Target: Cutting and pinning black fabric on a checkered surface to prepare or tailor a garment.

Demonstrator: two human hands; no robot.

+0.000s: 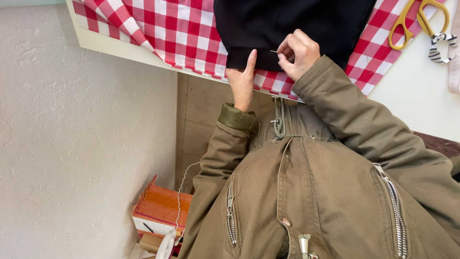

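A piece of black fabric [287,21] lies on red-and-white checked cloth [177,29] at the near edge of a white table [412,91]. My left hand [242,81] holds the black fabric's folded hem, thumb on top. My right hand [298,52] pinches a thin needle [274,52] at that hem, its tip pointing left toward the left thumb. Both arms wear olive jacket sleeves.
Yellow-handled scissors [417,21] lie on the checked cloth at the top right, beside a black-and-white striped ribbon [441,48]. A rough white wall [81,144] stands at the left. An orange and red accordion-style box [160,211] sits on the tiled floor below.
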